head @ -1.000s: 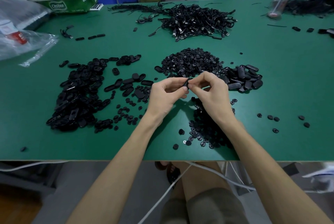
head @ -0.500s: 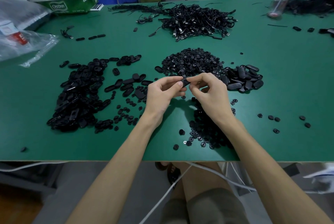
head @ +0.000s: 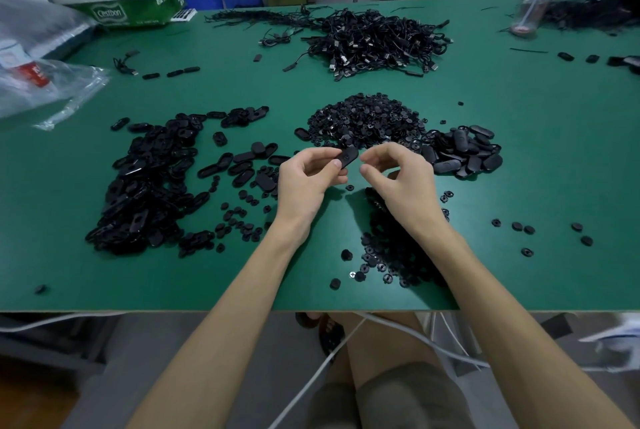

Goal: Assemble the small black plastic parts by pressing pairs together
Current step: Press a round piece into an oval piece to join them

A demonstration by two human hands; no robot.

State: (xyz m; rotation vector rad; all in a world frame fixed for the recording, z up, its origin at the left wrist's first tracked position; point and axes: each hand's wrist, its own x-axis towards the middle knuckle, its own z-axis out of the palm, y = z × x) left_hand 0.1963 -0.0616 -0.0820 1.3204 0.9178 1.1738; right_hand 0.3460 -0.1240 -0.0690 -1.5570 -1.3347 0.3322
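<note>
Your left grip [head: 313,174] pinches one oblong black plastic piece [head: 347,156] between thumb and fingers, held above the green worktop [head: 554,158] near its centre; the free end of the piece points toward 2 o'clock. Your right grip [head: 394,172] is just beside it at 3 o'clock, thumb and forefinger curled toward each other but apart from the piece; whether they hold a small part cannot be told.

Supply lies all round. A heap of small round studs [head: 363,117] sits at 12 o'clock from your hands, a pile of oblong pieces [head: 464,151] at 2 o'clock, a broad spread of oblong shells [head: 149,183] at 9 o'clock, and loose studs [head: 391,248] at 5 o'clock beneath your right wrist.

To do the press well, judging from this pose:
- Keep the left pinch on the near half of the piece, so the mating spot stays clear.
- Bring the round part square to the face; a tilted start is likely to jam or skid off.
- Press thumb against forefinger, directly opposed, until the pair seats flush.
- Work low over the worktop, so a dropped part lands near the loose studs.
</note>
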